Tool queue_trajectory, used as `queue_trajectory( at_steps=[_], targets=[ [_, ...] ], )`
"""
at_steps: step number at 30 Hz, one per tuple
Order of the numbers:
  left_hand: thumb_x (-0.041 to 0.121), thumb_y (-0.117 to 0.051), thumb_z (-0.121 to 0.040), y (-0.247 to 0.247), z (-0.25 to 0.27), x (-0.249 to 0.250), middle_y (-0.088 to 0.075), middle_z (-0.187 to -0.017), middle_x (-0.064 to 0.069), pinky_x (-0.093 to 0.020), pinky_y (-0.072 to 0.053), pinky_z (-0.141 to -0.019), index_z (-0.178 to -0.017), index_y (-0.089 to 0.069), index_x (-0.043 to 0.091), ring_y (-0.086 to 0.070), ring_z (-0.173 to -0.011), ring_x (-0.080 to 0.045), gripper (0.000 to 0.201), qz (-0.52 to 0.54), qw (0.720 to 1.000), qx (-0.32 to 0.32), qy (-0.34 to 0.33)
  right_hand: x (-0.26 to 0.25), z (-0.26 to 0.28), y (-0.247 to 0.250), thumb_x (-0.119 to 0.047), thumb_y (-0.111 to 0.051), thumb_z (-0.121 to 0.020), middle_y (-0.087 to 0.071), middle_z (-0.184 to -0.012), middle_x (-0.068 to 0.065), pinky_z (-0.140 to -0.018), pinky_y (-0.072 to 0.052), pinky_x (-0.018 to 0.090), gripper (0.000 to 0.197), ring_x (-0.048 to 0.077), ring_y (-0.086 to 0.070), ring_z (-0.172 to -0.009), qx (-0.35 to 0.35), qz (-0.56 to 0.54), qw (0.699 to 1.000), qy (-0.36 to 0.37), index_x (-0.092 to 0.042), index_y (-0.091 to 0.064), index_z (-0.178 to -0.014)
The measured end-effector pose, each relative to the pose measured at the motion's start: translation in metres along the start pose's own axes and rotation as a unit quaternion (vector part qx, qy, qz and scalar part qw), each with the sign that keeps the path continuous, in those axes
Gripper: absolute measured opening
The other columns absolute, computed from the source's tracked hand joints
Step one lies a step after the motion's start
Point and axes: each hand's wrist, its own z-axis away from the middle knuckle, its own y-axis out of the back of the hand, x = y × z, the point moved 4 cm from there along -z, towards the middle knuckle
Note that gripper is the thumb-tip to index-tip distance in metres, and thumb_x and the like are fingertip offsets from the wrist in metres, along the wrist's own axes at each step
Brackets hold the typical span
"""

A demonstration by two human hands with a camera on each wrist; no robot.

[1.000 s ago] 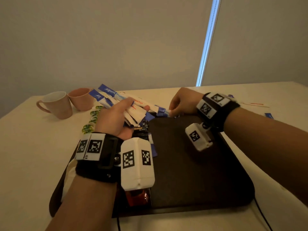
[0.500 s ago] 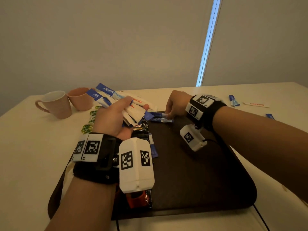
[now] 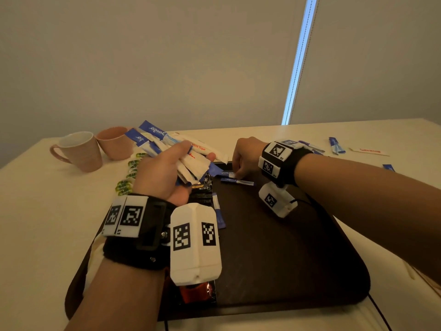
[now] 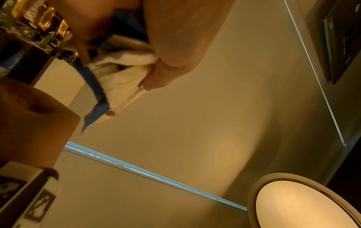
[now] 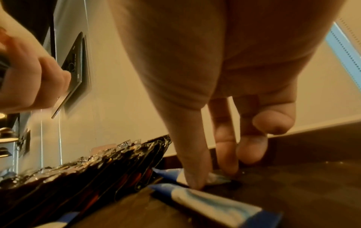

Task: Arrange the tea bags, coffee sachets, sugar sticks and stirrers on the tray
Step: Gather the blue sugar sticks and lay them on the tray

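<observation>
My left hand (image 3: 162,173) grips a fanned bunch of white and blue sugar sticks (image 3: 191,163) above the dark tray's (image 3: 286,259) far left part; the same bunch (image 4: 121,74) shows in the left wrist view. My right hand (image 3: 245,154) is down at the tray's far edge. Its thumb and fingertips (image 5: 226,163) pinch the end of a blue-and-white sugar stick (image 5: 171,174) lying on the tray. A second blue stick (image 3: 236,181) lies just in front of it. Dark coffee sachets (image 3: 202,189) overlap in a row along the tray's left side.
Green tea bags (image 3: 124,185) lie in a line on the table left of the tray. Two pink cups (image 3: 78,151) stand at the back left. Loose sticks (image 3: 335,145) and a white sachet (image 3: 368,151) lie on the table at the back right.
My right hand has shifted left along the tray's far edge and come down on a blue stick beside another. My left hand keeps its bunch, almost still.
</observation>
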Motion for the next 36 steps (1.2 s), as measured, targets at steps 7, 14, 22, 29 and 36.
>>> queue_trajectory(
  at_steps=[7, 14, 22, 29, 36],
  targets=[
    [0.012, -0.056, -0.098, 0.003, -0.004, 0.000, -0.071, -0.087, -0.013, -0.035, -0.061, -0.056, -0.125, -0.047, 0.008, -0.073, -0.065, -0.025, 0.029, -0.006, 1.000, 0.003, -0.018, -0.010, -0.003, 0.006, -0.021, -0.083, -0.079, -0.075, -0.096, 0.004, -0.065, -0.052, 0.023, 0.018, 0.018, -0.068, -0.086, 0.031, 0.015, 0.999, 0.013, -0.010, -0.075, -0.090],
    [0.012, -0.056, -0.098, 0.003, -0.006, -0.003, -0.073, -0.065, -0.007, -0.032, -0.059, -0.051, -0.123, -0.046, 0.009, -0.073, -0.061, -0.024, 0.027, -0.007, 1.000, 0.001, -0.017, -0.021, 0.012, -0.007, -0.019, -0.081, -0.081, -0.068, -0.113, 0.007, -0.070, -0.045, 0.024, 0.042, 0.019, -0.061, -0.095, -0.005, 0.076, 0.996, 0.035, -0.004, -0.064, -0.116],
    [0.012, -0.057, -0.097, 0.004, -0.008, -0.003, -0.073, -0.069, -0.010, -0.034, -0.061, -0.053, -0.135, -0.045, 0.007, -0.073, -0.064, -0.025, 0.040, -0.009, 1.000, -0.001, -0.006, -0.030, 0.017, 0.000, -0.024, -0.078, -0.085, -0.062, -0.084, -0.009, -0.054, -0.032, 0.011, 0.028, 0.011, -0.058, -0.078, 0.025, 0.047, 0.994, 0.092, -0.009, -0.071, -0.107],
    [0.011, -0.056, -0.098, 0.003, -0.004, -0.003, -0.069, -0.093, -0.016, -0.033, -0.057, -0.048, -0.136, -0.045, 0.007, -0.074, -0.066, -0.026, 0.040, 0.003, 1.000, 0.000, -0.010, -0.037, 0.042, -0.016, -0.025, -0.078, -0.084, -0.064, -0.084, -0.019, -0.075, -0.050, 0.017, 0.031, 0.008, -0.066, -0.086, -0.084, -0.031, 0.982, 0.165, -0.024, -0.074, -0.114],
    [0.010, -0.056, -0.098, 0.004, -0.006, -0.003, -0.068, -0.094, -0.016, -0.031, -0.056, -0.047, -0.141, -0.042, 0.006, -0.074, -0.065, -0.027, 0.046, 0.008, 1.000, -0.002, -0.021, -0.028, 0.046, -0.013, -0.025, -0.076, -0.085, -0.060, -0.087, -0.023, -0.064, -0.038, 0.009, 0.030, -0.005, -0.054, -0.075, -0.107, 0.035, 0.976, 0.185, -0.024, -0.073, -0.115]
  ],
)
